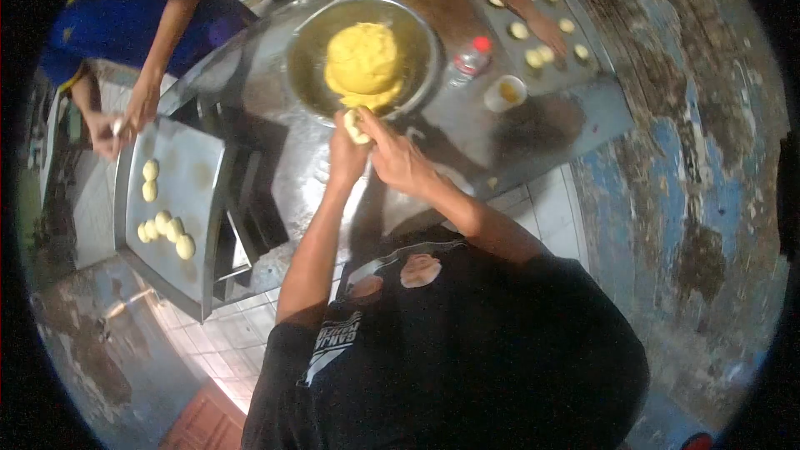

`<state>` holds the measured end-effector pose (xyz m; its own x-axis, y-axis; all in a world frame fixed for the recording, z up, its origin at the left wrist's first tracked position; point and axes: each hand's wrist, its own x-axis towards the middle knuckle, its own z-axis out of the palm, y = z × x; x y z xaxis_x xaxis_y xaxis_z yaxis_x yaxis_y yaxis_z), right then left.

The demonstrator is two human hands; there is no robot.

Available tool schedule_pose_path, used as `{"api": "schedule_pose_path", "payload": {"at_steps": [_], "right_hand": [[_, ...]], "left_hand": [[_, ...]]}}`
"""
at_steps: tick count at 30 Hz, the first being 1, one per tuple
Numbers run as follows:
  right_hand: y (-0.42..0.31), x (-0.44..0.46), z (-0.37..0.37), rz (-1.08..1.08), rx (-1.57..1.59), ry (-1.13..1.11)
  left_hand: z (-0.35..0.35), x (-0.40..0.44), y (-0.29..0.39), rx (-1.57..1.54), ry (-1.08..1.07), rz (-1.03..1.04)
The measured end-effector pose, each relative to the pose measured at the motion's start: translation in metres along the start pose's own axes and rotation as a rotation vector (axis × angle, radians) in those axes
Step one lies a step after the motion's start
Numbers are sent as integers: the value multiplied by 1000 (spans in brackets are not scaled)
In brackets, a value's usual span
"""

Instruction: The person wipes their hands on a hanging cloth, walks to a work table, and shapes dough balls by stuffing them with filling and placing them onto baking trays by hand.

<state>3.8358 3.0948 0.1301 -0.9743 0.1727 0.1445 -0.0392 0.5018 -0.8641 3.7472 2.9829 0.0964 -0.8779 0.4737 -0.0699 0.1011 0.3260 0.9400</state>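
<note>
Dough piece (356, 127), long axis toward the bowl (307, 57), held by left grip (345, 150), right grip (400, 162).

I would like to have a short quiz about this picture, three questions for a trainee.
1. True or false: the left hand and the right hand meet at one small pale piece.
2. Choose: the cap of the bottle is (a) blue, (b) red, (c) green.
3. Fill in: the large yellow mass lies in a round metal ____.

Key: 1. True. 2. b. 3. bowl.
</note>
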Motion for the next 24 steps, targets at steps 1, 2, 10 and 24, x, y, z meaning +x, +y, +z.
{"api": "schedule_pose_path", "payload": {"at_steps": [1, 2, 10, 24], "right_hand": [[10, -2, -13, 101, 132, -17], [18, -3, -22, 196, 276, -38], [10, -71, -45, -162, -276, 144], [22, -129, -68, 224, 719, 241]], "left_hand": [[-1, -11, 4, 26, -28, 22], [-1, -21, 7, 58, -52, 40], [56, -70, 25, 67, -53, -61], [82, -137, 74, -220, 9, 23]]}}
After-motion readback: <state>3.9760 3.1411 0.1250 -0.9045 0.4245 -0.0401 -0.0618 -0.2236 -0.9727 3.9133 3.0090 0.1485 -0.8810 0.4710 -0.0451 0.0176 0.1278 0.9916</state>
